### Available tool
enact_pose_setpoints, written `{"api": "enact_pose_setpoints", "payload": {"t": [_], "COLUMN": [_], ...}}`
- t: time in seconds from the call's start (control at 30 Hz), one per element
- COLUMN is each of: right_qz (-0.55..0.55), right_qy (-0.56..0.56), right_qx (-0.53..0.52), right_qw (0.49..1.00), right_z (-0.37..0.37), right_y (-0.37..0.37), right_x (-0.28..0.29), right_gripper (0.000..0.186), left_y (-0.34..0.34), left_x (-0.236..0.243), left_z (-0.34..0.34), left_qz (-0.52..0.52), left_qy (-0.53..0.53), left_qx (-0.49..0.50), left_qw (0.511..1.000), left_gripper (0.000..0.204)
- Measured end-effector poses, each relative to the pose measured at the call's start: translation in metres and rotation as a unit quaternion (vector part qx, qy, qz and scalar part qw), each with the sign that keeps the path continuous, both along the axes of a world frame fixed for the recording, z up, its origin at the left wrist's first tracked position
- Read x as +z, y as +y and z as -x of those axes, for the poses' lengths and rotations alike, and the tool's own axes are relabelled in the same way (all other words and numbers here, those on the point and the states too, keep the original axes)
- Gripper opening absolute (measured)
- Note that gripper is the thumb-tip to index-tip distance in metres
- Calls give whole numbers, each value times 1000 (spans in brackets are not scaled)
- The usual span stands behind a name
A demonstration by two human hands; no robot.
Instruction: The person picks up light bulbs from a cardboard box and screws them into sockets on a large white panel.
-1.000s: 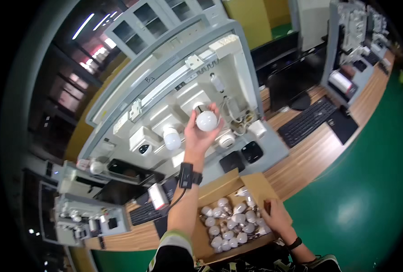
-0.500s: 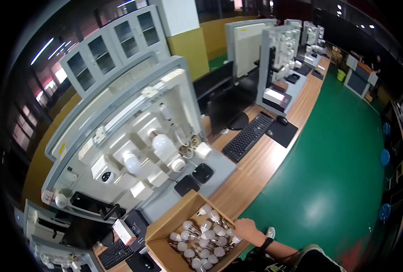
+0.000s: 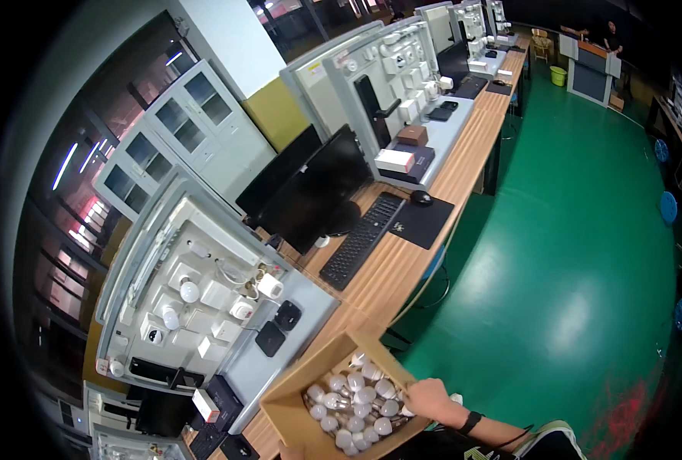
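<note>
A brown cardboard box (image 3: 299,410) is held at the lower middle, its top open. Several white light bulbs (image 3: 364,396) with metal screw bases lie loose inside. My right hand (image 3: 430,400) is closed on the box's right rim, with a dark band around the wrist. Only a sliver of my left hand (image 3: 289,451) shows, against the box's near left edge at the bottom of the view. Most of its fingers are hidden.
Left of the box stands a grey display board (image 3: 195,284) with bulbs, a camera and switches mounted on it. Along the wooden desk (image 3: 368,303) are a keyboard (image 3: 362,239), a mouse (image 3: 422,197) and monitors (image 3: 318,192). Green floor (image 3: 540,284) lies to the right; a person stands far off.
The view has shifted, so the desk, keyboard and display board sit further left and more of the row behind shows. The box remains in my grip, with the bulbs in it.
</note>
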State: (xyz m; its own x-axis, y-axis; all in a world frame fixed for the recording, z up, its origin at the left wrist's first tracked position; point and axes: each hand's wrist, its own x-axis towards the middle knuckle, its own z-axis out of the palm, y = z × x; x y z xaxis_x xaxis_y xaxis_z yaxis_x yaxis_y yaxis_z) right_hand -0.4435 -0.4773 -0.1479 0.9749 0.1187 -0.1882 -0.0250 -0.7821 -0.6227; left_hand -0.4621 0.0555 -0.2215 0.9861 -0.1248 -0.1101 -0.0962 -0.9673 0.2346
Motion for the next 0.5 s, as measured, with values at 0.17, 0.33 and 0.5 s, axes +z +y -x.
{"api": "enact_pose_setpoints", "payload": {"t": [0.17, 0.33, 0.5], "right_qz": [53, 80, 109], "right_qy": [-50, -12, 24], "right_qx": [-103, -188, -261], "right_qw": [992, 979, 959], "right_z": [15, 2, -9], "right_y": [-120, -264, -390], "right_x": [9, 11, 5], "right_gripper": [26, 25, 26], "left_y": [-178, -359, -515], "left_x": [-4, 68, 71], "left_z": [-19, -84, -162], "left_qz": [138, 105, 65], "left_qy": [38, -13, 41], "left_qx": [186, 77, 7], "left_qw": [972, 991, 997], "left_gripper": [32, 36, 38]}}
